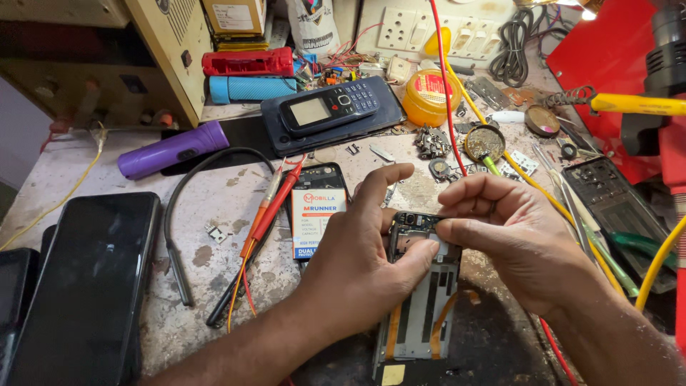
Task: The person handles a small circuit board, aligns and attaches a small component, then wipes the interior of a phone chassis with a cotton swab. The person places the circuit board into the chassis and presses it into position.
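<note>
Both forearms entering from the lower edge, converging over an opened phone frame point(421, 307) lying flat at bottom centre of the stained workbench point(214, 207), back cover off, orange ribbon strips exposed along its length. Left hand point(357, 264) palm down, wrist low, index finger stretched forward past the frame's upper left corner, thumb pressed across the frame's upper part; fingers clamped on the frame, steadying it. Right hand point(514, 229) arched above the frame's top edge, knuckles raised, thumb and forefinger pinched together at the camera end of the frame; whether a small part sits between those fingertips cannot be told. Hands nearly touching over the top of the frame. Just left of the left hand: a phone battery point(313, 218) with white label, lying on a second open phone body. Crossing beside it: red and orange probe leads point(268, 207). Further back: a keypad phone point(330, 107) resting on a dark tablet-like slab. At left: a purple torch point(171, 149) and a large black smartphone point(86, 286) face up. At right rear: a round yellow tin point(427, 96) and a coiled-stand soldering iron point(629, 104).
</note>
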